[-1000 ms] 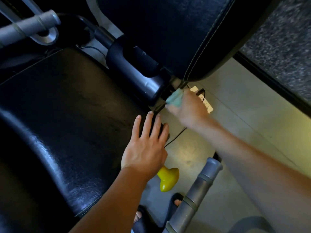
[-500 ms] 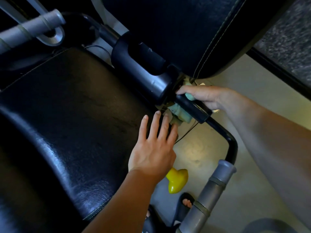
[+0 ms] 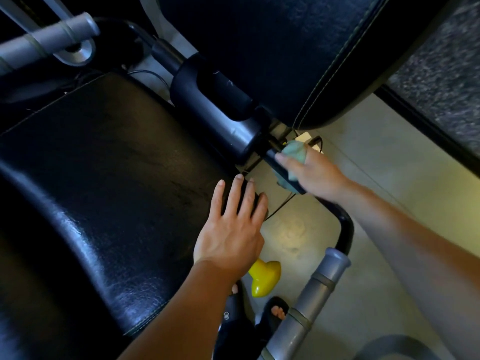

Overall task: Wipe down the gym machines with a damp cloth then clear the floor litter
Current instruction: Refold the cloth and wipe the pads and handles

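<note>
A gym machine fills the view, with a black padded seat and a black back pad above it. Between them runs a black cylindrical pivot that continues into a thin black frame bar. My right hand grips a pale green cloth wrapped around that bar just right of the pivot. Flat on the seat's right corner rests my left hand, fingers straight and spread.
A grey handle grip juts up at the bottom right; another sits at the top left. A yellow knob and my sandalled feet are below the seat. A thin black cable crosses the pale floor.
My right hand with the cloth slid along the frame bar, out from the pivot and back toward it. My left hand stayed flat on the seat corner.
</note>
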